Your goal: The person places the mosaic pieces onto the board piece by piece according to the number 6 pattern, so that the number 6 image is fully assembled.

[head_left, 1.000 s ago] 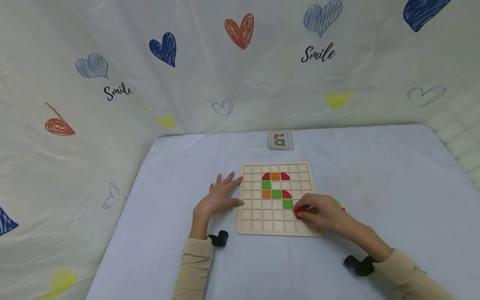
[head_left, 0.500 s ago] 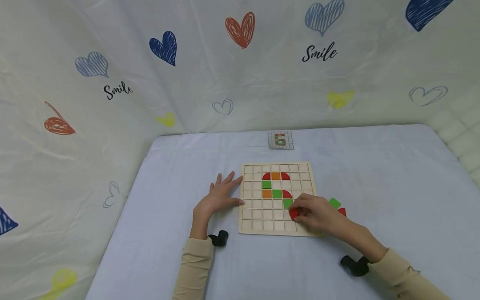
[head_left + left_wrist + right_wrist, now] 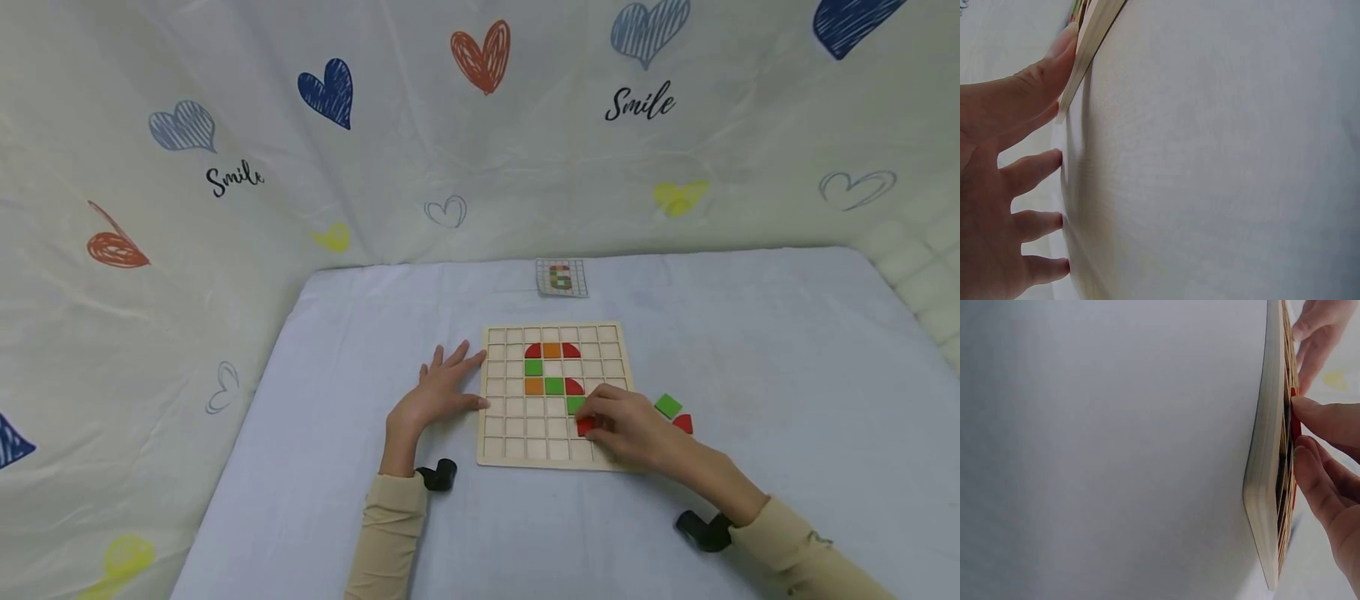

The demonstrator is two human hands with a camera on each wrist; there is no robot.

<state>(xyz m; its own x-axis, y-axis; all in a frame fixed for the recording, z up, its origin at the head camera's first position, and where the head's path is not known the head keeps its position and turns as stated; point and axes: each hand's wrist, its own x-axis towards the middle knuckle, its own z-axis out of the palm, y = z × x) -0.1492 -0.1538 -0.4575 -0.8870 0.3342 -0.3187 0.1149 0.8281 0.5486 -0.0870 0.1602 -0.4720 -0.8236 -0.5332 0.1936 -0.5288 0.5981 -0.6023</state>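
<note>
A wooden grid board lies on the table, with several red, orange and green tiles set in its cells. My left hand rests at the board's left edge with fingers spread; in the left wrist view the thumb lies along the wooden rim. Between thumb and fingers my right hand pinches a red tile, just below the green tile in the right part of the pattern. From the right wrist, the red tile appears edge-on at the board's top surface, partly hidden by the fingertips.
Right of the board lie a loose green tile and a red rounded tile. A small card with a coloured grid pattern sits behind the board, near the table's far edge. Behind that hangs a white curtain printed with hearts.
My right hand has moved slightly left with the red tile and turned it squarer to the grid. The loose tiles on the right have come into fuller view. My left hand stays still.
</note>
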